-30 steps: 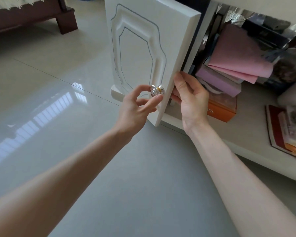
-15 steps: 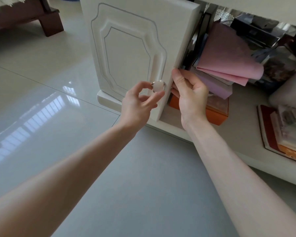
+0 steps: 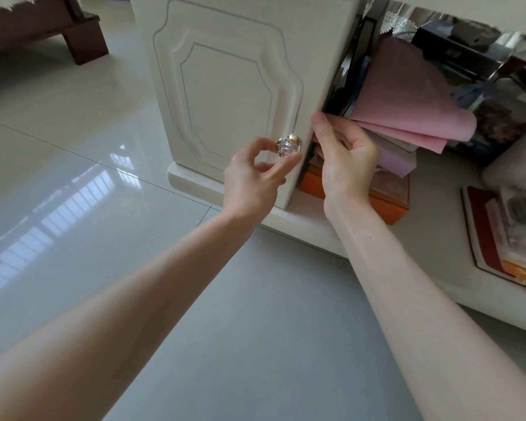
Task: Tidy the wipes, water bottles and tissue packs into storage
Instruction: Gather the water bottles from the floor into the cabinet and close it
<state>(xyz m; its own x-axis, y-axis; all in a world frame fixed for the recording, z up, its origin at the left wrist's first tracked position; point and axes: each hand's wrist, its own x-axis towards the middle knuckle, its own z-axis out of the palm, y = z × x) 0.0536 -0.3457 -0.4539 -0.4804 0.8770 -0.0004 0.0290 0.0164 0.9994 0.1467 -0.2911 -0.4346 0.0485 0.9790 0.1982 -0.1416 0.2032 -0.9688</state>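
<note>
A white cabinet door (image 3: 231,95) with a raised panel stands slightly ajar on a low white cabinet. My left hand (image 3: 252,183) pinches its silver rose-shaped knob (image 3: 288,146) between thumb and forefinger. My right hand (image 3: 346,159) grips the door's free edge, thumb on the front and fingers curled behind it. In the gap and the open bay beside it lie pink flat packs (image 3: 407,110) over an orange box (image 3: 389,208). No wipes or water bottles show.
The open bay on the right holds dark shiny bags (image 3: 468,50) and a stack of books (image 3: 498,238). The cabinet's base ledge (image 3: 301,217) juts onto the glossy tiled floor (image 3: 104,208). A dark wooden furniture leg (image 3: 85,41) stands at the far left.
The door has swung towards the cabinet and the gap at its free edge has narrowed. Both hands have moved along with it, still on the knob and edge.
</note>
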